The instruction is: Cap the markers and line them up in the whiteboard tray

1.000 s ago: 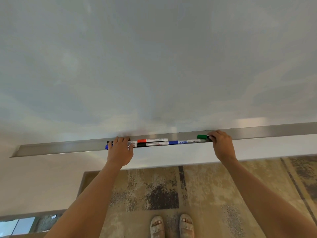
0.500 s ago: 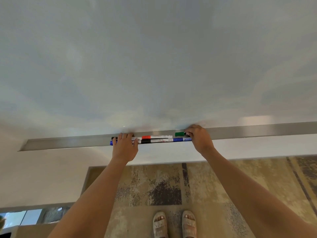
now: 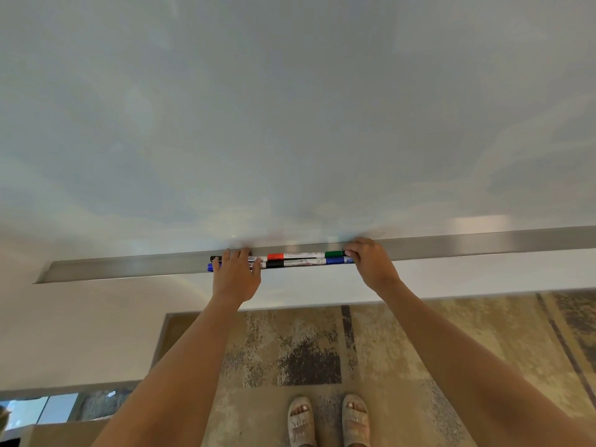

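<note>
Markers, head view: two rows of capped pens lie end to end in the metal whiteboard tray (image 3: 467, 245), which runs along the lower edge of the whiteboard (image 3: 290, 108). In the row nearer the board, a red-capped marker (image 3: 295, 255) lies left of a green-capped marker (image 3: 335, 253); a black cap end (image 3: 215, 258) shows at the far left of this row. In the row nearer the tray's front lip, a black-capped marker (image 3: 290, 263) lies left of a blue-capped marker (image 3: 337, 261), and a blue end (image 3: 210, 268) projects at the left. The two rows touch along their length. Left hand (image 3: 236, 276): fingers extended and resting over the left ends of both rows, thumb against the pens; no pen is gripped. Right hand (image 3: 371, 264): fingers curled over the right ends of the green-capped and blue-capped pens; whether they pinch a pen or only press cannot be told. Below the tray, a patterned rug (image 3: 403, 350) and two sandalled feet (image 3: 329, 419).
</note>
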